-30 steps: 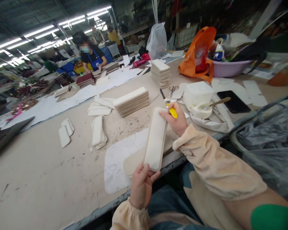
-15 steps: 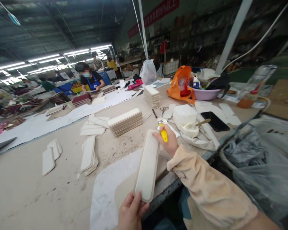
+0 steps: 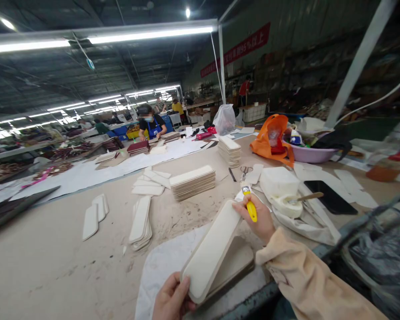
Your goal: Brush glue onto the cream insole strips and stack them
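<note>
My left hand (image 3: 171, 300) grips the near end of a long cream padded panel (image 3: 211, 251) and holds it tilted above the table edge. My right hand (image 3: 258, 218) is closed on a yellow-handled knife (image 3: 250, 205) and also touches the panel's far end. Under the panel lies a tan board (image 3: 235, 264) on a white sheet (image 3: 163, 266).
Stacks of similar panels (image 3: 192, 181) and loose pieces (image 3: 140, 222) lie across the worktable. A white block with a brush (image 3: 282, 191), a black phone (image 3: 330, 196), scissors (image 3: 244, 170), an orange bag (image 3: 273, 140) and a purple basin (image 3: 310, 153) stand to the right. A person works at the far end.
The view has lifted toward the hall. The panel has swung so its far end points more to the right, and both hands have kept their hold.
</note>
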A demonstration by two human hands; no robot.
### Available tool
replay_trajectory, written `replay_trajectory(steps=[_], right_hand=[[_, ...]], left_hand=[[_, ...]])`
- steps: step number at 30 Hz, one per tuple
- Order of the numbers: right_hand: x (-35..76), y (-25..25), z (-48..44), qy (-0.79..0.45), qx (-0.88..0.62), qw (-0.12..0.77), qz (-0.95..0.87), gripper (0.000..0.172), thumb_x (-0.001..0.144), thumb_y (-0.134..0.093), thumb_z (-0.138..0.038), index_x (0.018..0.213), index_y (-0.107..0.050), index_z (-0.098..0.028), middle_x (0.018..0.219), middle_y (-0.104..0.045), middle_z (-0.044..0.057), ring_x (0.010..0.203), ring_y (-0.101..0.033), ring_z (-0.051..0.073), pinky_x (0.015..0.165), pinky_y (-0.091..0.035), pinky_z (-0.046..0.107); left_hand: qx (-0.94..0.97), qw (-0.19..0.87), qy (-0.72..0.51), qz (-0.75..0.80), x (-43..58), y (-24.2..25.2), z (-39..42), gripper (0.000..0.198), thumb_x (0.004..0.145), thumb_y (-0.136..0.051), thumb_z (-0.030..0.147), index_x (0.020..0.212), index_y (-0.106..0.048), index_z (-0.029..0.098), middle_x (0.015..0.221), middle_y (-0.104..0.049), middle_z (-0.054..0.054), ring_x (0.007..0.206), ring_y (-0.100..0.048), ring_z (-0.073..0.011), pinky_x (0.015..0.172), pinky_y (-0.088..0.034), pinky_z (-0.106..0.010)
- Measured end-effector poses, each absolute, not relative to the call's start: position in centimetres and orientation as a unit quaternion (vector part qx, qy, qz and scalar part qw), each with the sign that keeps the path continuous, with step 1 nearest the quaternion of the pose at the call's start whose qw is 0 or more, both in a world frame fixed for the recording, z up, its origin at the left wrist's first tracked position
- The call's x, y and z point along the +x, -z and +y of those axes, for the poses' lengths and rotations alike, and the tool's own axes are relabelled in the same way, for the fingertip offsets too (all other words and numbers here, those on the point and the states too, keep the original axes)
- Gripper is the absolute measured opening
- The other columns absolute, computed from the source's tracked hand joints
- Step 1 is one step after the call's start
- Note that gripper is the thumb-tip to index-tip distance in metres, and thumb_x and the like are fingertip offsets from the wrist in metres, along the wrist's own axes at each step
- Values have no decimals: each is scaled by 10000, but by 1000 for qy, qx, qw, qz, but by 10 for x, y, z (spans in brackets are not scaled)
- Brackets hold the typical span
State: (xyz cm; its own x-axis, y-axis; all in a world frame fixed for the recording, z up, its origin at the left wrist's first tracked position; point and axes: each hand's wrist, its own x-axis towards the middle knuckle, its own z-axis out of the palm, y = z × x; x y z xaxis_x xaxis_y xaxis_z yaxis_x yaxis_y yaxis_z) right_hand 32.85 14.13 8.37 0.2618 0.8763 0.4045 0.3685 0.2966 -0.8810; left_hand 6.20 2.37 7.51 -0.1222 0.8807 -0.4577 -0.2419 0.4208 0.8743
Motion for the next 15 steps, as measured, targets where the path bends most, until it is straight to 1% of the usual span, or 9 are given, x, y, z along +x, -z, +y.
replay_trajectory(steps=[3,5,7,10,13,15], right_hand=[[330,-84,156,-217,-553,557,-580,361,761,-675,-510,797,-434,-244,675,-530,-28,549,-469,147,540,-385,284],[328,-87,171,-207,-554,544,-595,385,750,-666,-548,790,-437,-242,661,-533,-27,539,-472,147,538,-384,284],[326,-92,192,-186,-560,532,-607,398,742,-652,-574,771,-439,-239,646,-538,-22,537,-479,153,549,-382,288],[321,-106,232,-150,-581,517,-610,400,725,-647,-581,744,-444,-236,654,-561,-7,561,-504,167,581,-384,297],[314,-121,277,-111,-616,498,-600,366,708,-679,-521,722,-451,-235,676,-581,7,611,-525,184,620,-384,303],[310,-128,307,-85,-639,488,-589,325,712,-695,-458,719,-459,-235,685,-588,19,659,-535,200,647,-385,307]], left_hand=[[341,582,-469,570,42,-101,53,342,646,-774,455,655,-628,147,572,-535,30,510,-459,-63,476,-394,-160],[384,564,-465,564,30,-117,81,326,685,-739,448,654,-616,148,590,-517,32,528,-442,-66,491,-384,-171],[420,530,-464,572,21,-130,115,345,675,-726,467,638,-590,152,578,-497,37,520,-429,-71,475,-362,-183],[459,471,-462,595,15,-144,175,379,616,-726,499,626,-552,162,552,-486,45,492,-423,-74,462,-346,-198],[475,433,-459,614,15,-152,235,356,581,-733,466,623,-543,168,521,-482,55,468,-415,-68,450,-324,-195],[488,401,-447,634,17,-155,272,313,605,-726,421,618,-547,165,490,-473,60,455,-412,-67,448,-321,-198]])
